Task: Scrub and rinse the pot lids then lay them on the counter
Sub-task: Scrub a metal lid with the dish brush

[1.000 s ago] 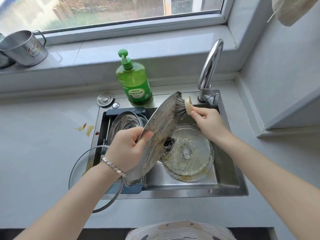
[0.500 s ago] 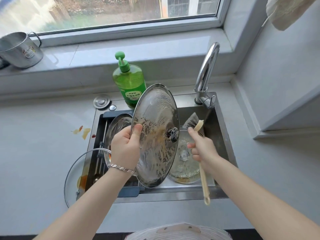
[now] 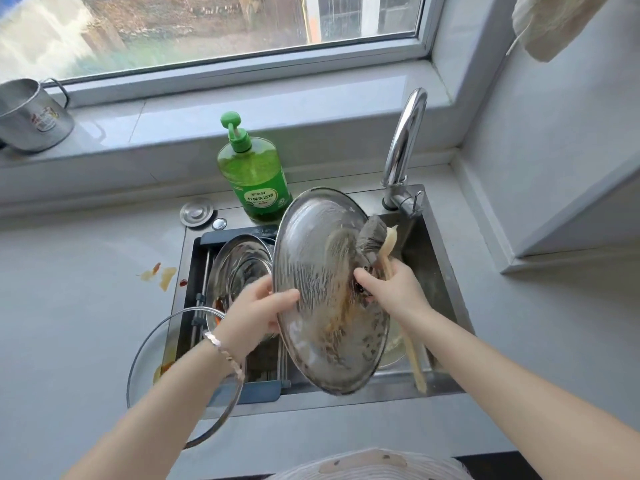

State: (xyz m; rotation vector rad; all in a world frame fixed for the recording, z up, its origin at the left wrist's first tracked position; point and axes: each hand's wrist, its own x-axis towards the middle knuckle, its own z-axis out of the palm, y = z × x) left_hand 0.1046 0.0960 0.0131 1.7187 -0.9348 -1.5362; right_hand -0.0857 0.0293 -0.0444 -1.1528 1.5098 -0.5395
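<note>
Head view, looking down at a steel sink (image 3: 446, 270) set in a pale grey bench (image 3: 69, 323). At the centre of the frame a large steel lid (image 3: 311, 271) is held up on edge over the sink, streaked with brownish suds. The left hand (image 3: 254, 311) grips its left rim, fingers (image 3: 265, 285) curled behind the rim and thumb pressed on the facing side. The right hand (image 3: 393, 291) is wrapped around the wooden handle of a scrubbing brush (image 3: 372, 237), whose grey bristles touch the lid's upper right, just above its dark knob. Left of the held lid, a second steel lid (image 3: 239, 265) lies in the left part of the sink. A glass lid (image 3: 145, 358) at lower left rests partly on the bench, partly over the sink's edge. Behind the sink stand a green soap bottle (image 3: 254, 178) and a chrome tap (image 3: 403, 143). A metal mug (image 3: 31, 116) sits on the window sill at upper left. Food scraps (image 3: 164, 277) lie on the bench left of the sink.
</note>
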